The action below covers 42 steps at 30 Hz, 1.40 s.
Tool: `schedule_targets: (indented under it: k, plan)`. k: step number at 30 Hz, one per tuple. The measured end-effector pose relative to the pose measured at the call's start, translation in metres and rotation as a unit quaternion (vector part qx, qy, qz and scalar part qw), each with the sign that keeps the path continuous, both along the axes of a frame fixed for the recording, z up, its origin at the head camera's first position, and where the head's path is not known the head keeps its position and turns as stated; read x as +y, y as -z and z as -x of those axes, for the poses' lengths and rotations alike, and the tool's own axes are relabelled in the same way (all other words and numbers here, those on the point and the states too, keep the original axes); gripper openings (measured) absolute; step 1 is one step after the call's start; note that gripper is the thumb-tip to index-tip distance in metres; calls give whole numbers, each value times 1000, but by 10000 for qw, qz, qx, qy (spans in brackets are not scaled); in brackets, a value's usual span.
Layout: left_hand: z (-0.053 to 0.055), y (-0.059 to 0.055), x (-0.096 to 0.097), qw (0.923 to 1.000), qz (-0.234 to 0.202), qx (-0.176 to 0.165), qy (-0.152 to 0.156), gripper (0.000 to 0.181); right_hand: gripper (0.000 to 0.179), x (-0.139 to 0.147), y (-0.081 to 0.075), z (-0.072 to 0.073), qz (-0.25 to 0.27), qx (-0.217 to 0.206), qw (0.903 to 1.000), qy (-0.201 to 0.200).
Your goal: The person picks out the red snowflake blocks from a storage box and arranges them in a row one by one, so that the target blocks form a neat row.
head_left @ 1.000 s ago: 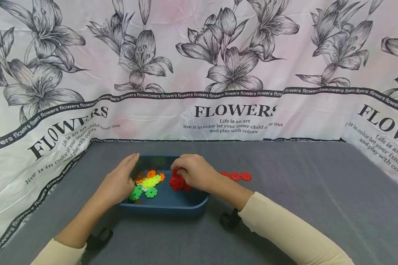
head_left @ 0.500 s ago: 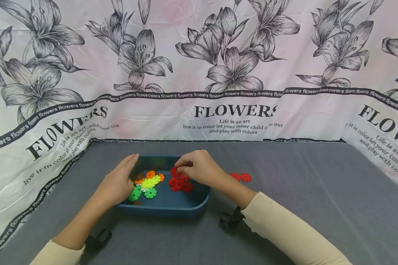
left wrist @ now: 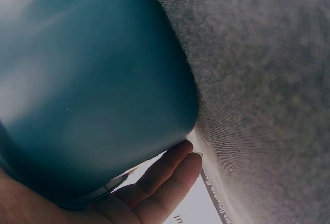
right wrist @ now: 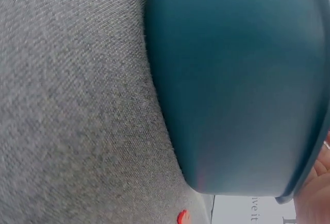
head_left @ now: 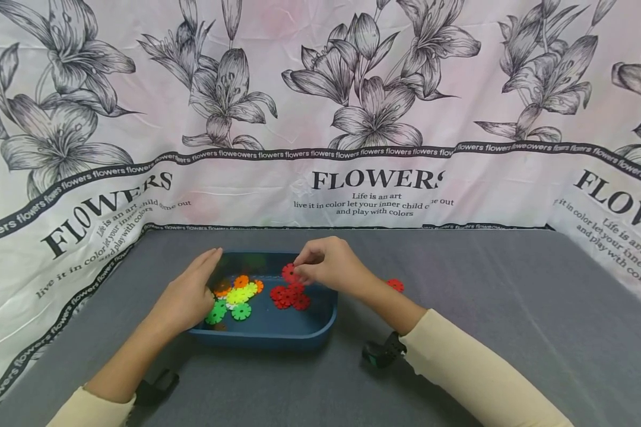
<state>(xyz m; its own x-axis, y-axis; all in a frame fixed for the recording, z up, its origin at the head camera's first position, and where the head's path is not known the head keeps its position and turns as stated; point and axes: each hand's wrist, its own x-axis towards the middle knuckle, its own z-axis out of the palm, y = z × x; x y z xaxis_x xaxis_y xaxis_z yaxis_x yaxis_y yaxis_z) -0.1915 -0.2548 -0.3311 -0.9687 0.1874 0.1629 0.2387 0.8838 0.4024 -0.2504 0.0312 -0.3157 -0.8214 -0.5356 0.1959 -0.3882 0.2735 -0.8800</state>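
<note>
A blue plastic tub (head_left: 262, 340) sits on the grey cloth. My left hand (head_left: 189, 296) holds its left side in the head view, over the rim; in the left wrist view, fingers (left wrist: 172, 183) lie along the outside of the wall. Above the tub's right half, my right hand (head_left: 333, 267) pinches a red notched disc (head_left: 289, 273) between thumb and fingertips. Below that disc lies a pile of red notched discs (head_left: 288, 296) in the tub. The right wrist view shows the tub's outer wall (right wrist: 237, 90) and only part of this hand (right wrist: 314, 188).
Left in the tub are yellow discs (head_left: 241, 293), orange discs (head_left: 241, 281) and green discs (head_left: 241, 311). A red disc (head_left: 395, 286) shows on the cloth right of the tub, partly behind my right forearm. A flower-printed curtain (head_left: 374, 196) stands behind.
My right hand has risen and shifted right, lifting the red disc off the pile. The forearm now covers more of the red discs on the cloth. My left hand stays on the tub.
</note>
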Motion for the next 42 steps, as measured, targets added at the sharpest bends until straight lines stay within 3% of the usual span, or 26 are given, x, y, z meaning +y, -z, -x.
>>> schedule_targets:
  k: [11, 42]
  plan:
    - [0, 0, 0, 10000, -17, -13, -9, 78, 7, 11, 0, 4, 241, -145, 9996, -21]
    - [-1, -2, 1, 9999, -83, -70, -33, 78, 9, 43, -5, -5, 484, -562, 9970, 203]
